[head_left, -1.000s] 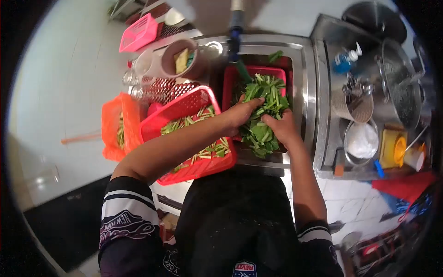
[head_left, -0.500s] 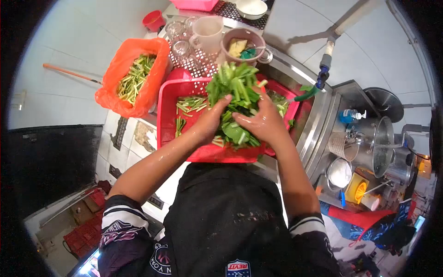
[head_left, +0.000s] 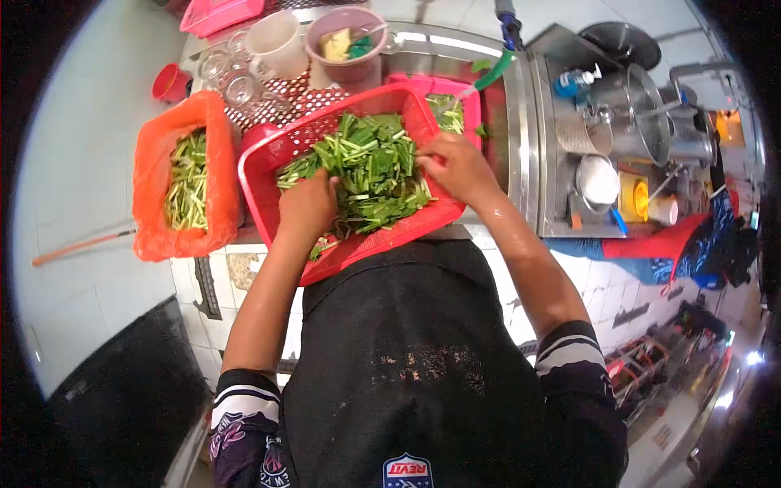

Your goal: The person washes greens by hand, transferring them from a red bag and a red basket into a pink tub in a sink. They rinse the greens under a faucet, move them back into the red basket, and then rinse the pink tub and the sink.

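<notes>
Cut leafy greens (head_left: 370, 171) lie heaped in a red plastic basket (head_left: 264, 207) in front of my body. At the left part of the heap is my left hand (head_left: 309, 205), its fingers curled down against the greens; what they hold, if anything, is hidden. My right hand (head_left: 460, 169) is at the basket's right side, fingers bent near the rim, and its grip is too small to make out. Behind the right side, a pink tray (head_left: 472, 110) holds water and some cut stems.
An orange bag (head_left: 221, 175) of cut stems stands left of the basket. Behind are glass mugs (head_left: 242, 89), a pitcher (head_left: 278, 45) and a purple bowl (head_left: 346, 65). A green hose (head_left: 494, 71) hangs at the right, beside the metal sink edge (head_left: 525, 122).
The greens that were lifted between both hands now lie in the basket. My hands have moved apart, and the basket is tilted differently. The view has shifted.
</notes>
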Demonstrator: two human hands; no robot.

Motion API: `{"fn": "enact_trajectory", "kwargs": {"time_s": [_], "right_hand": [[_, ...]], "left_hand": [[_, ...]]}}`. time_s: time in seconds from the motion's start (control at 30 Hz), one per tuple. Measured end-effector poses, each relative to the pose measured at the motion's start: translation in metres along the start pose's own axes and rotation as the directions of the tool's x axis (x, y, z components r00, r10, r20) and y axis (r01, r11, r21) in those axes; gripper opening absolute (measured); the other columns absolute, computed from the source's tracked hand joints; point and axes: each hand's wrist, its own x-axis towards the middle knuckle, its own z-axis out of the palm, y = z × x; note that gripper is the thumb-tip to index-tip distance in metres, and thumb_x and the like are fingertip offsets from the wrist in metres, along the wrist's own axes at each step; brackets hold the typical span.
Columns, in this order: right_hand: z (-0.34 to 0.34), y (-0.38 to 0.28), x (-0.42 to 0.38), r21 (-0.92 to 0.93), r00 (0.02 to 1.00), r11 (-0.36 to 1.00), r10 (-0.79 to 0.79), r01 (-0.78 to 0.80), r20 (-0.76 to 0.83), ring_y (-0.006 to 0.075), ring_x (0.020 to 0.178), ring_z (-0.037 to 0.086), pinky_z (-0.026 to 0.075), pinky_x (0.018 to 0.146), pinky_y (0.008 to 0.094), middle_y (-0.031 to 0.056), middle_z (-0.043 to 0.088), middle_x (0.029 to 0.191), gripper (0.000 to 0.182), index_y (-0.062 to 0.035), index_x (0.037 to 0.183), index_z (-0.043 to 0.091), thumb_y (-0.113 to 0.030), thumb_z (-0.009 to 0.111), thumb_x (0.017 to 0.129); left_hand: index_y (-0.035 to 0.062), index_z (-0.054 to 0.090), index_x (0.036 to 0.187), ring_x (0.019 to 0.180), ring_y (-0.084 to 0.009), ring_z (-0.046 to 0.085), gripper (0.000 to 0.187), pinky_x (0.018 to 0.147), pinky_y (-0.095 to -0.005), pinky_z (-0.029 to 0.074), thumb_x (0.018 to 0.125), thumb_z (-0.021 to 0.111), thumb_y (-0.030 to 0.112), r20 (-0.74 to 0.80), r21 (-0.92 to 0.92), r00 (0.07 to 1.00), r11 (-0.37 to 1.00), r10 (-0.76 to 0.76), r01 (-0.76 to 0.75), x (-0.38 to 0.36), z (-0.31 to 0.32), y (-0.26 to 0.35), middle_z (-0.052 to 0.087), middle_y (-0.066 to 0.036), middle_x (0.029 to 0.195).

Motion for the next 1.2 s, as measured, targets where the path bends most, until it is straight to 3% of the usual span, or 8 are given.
{"fn": "enact_trajectory", "kwargs": {"time_s": [0.2, 0.27, 0.37, 0.53, 0.77, 0.83, 1.03, 1.2], "right_hand": [[-0.017, 0.035, -0.004, 0.038, 0.958, 0.958, -0.280, 0.283, -0.067, 0.0275, 0.106, 0.064, 0.050, 0.093, 0.0394, 0.0111, 0.068, 0.115, 0.019, -0.0062, 0.103, 0.071, -0.017, 0.062, 0.090], [-0.043, 0.064, -0.018, 0.429, 0.938, 0.836, 0.335, -0.342, 0.095, 0.0285, 0.101, 0.066, 0.051, 0.091, 0.0389, 0.0135, 0.068, 0.113, 0.022, -0.0047, 0.108, 0.069, -0.018, 0.062, 0.091], [0.016, 0.143, -0.071, 0.105, 0.823, 0.897, 0.339, -0.429, 0.456, 0.0302, 0.098, 0.067, 0.053, 0.087, 0.0392, 0.0186, 0.068, 0.107, 0.036, -0.0045, 0.116, 0.063, -0.022, 0.069, 0.086], [0.090, 0.142, -0.111, 0.129, 0.980, 0.991, -0.056, 0.032, 0.190, 0.0400, 0.106, 0.056, 0.051, 0.087, 0.0467, 0.0177, 0.057, 0.125, 0.037, -0.0082, 0.117, 0.063, -0.023, 0.065, 0.083], [0.034, 0.190, -0.071, 0.006, 0.759, 0.997, -0.059, 0.072, 0.648, 0.0384, 0.090, 0.059, 0.051, 0.078, 0.0464, 0.0173, 0.062, 0.103, 0.018, -0.0061, 0.097, 0.067, -0.017, 0.063, 0.083], [0.012, 0.207, -0.025, 0.310, 0.883, 0.896, 0.161, -0.319, 0.441, 0.0411, 0.090, 0.060, 0.049, 0.081, 0.0515, 0.0217, 0.063, 0.093, 0.013, -0.0005, 0.083, 0.063, -0.012, 0.058, 0.087], [0.090, 0.347, 0.083, -0.646, 0.946, 0.750, 0.296, -0.144, 0.133, 0.0334, 0.083, 0.067, 0.052, 0.060, 0.0437, 0.0168, 0.067, 0.094, 0.024, -0.0059, 0.089, 0.070, -0.025, 0.056, 0.089], [0.137, 0.404, 0.089, -0.716, 0.748, 0.693, 0.518, -0.082, 0.415, 0.0342, 0.090, 0.065, 0.049, 0.062, 0.0492, 0.0160, 0.069, 0.103, 0.028, -0.0075, 0.100, 0.075, -0.024, 0.063, 0.081]], "left_hand": [[0.0023, 0.042, 0.128, 0.086, -0.0398, 0.069, 0.044, 0.069, -0.0470, 0.056, 0.086, 0.054, 0.008, 0.033, 0.151, 0.991, 0.981, -0.131, 0.125, 0.002, -0.018, 0.000, 0.069, -0.023, 0.091], [0.0039, 0.040, 0.134, 0.097, -0.0410, 0.065, 0.051, 0.077, -0.0475, 0.054, 0.085, 0.054, 0.007, 0.084, 0.186, 0.990, 0.978, -0.113, 0.096, 0.002, -0.015, -0.011, 0.065, -0.026, 0.105], [0.0087, 0.035, 0.145, 0.117, -0.0434, 0.056, 0.063, 0.092, -0.0487, 0.049, 0.085, 0.055, 0.006, 0.109, 0.230, 0.992, 0.973, -0.066, 0.039, -0.001, -0.003, -0.014, 0.050, -0.031, 0.132], [0.0149, 0.027, 0.152, 0.132, -0.0478, 0.041, 0.072, 0.107, -0.0490, 0.039, 0.088, 0.059, 0.008, 0.085, 0.101, 0.963, 0.963, -0.257, 0.248, -0.009, -0.004, 0.031, 0.035, -0.031, 0.147], [0.0091, 0.037, 0.147, 0.139, -0.0397, 0.036, 0.064, 0.110, -0.0461, 0.035, 0.088, 0.064, 0.009, -0.068, -0.072, 0.970, 0.970, -0.235, 0.231, -0.014, 0.005, 0.066, 0.037, -0.024, 0.149], [0.0056, 0.041, 0.143, 0.138, -0.0379, 0.038, 0.058, 0.111, -0.0447, 0.035, 0.089, 0.063, 0.005, -0.158, -0.142, 0.958, 0.966, -0.239, 0.218, -0.021, 0.013, 0.063, 0.040, -0.021, 0.149], [0.0039, 0.043, 0.141, 0.138, -0.0370, 0.039, 0.054, 0.111, -0.0437, 0.034, 0.091, 0.062, 0.007, -0.188, -0.149, 0.922, 0.938, -0.337, 0.313, -0.035, 0.013, 0.085, 0.043, -0.021, 0.146], [0.0025, 0.045, 0.140, 0.137, -0.0372, 0.040, 0.051, 0.111, -0.0437, 0.034, 0.091, 0.061, 0.005, -0.198, -0.200, 0.897, 0.912, -0.395, 0.357, -0.059, 0.021, 0.086, 0.043, -0.022, 0.146]]}}
